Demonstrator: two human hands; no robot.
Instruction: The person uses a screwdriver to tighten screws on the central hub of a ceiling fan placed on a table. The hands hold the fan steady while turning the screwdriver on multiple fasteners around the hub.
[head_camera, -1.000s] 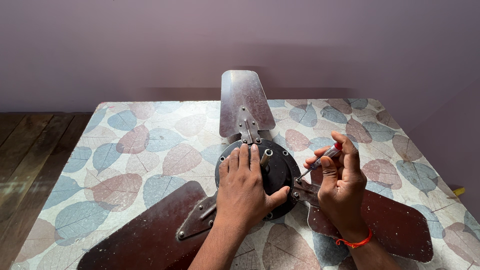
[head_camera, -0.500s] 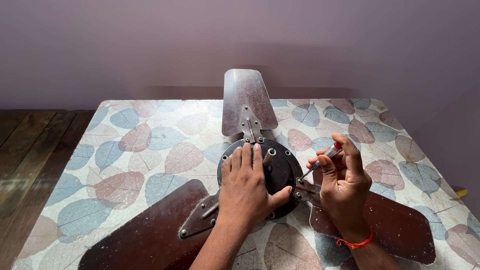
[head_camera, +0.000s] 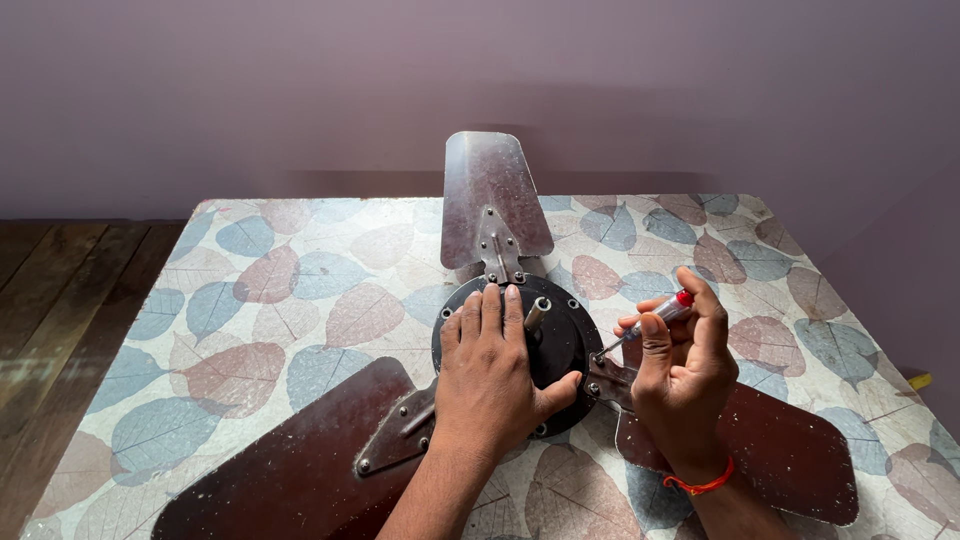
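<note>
Screwdriver set to a ceiling fan hub

Screwdriver (head_camera: 650, 322) with a clear shaft grip and red cap is clamped in the fingers of the right hand (head_camera: 685, 375), its tip set against a screw where a blade bracket meets the right side of the fan hub (head_camera: 555, 350). The dark round hub is pressed flat under the left hand (head_camera: 490, 375), fingers spread and closed on nothing, just beside the short centre shaft (head_camera: 537, 312). The fan lies near the middle of the tabletop (head_camera: 300, 290), which is covered in a leaf-patterned sheet. Three brown blades are spread from the hub: one (head_camera: 490, 195) toward the far edge, one (head_camera: 290, 470) under the left forearm, one (head_camera: 770, 450) under the right wrist, where a red thread (head_camera: 705, 487) is worn. Bare tabletop is left on the far left and far right. A mauve wall (head_camera: 480, 90) stands close behind the far edge; wooden floor (head_camera: 60, 300) is seen past the left edge.
</note>
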